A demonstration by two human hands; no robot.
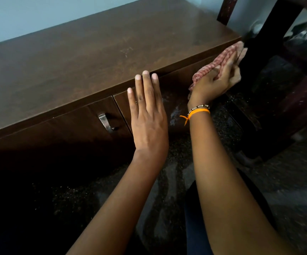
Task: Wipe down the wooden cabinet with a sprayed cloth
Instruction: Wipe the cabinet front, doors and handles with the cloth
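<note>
A low, dark brown wooden cabinet (97,57) runs from lower left to upper right, its flat top bare and its front doors facing me. My right hand (217,80) presses a red-and-white checked cloth (222,59) against the cabinet's front near its right end, just below the top edge. My left hand (147,111) is flat with fingers straight and apart, lying against the door front, fingertips reaching the top edge. It holds nothing.
A metal handle (105,122) sticks out of the left door. Dark wooden furniture legs (270,34) stand right beside the cabinet's right end. The floor (213,144) is dark speckled stone. A pale wall (38,13) lies behind the cabinet.
</note>
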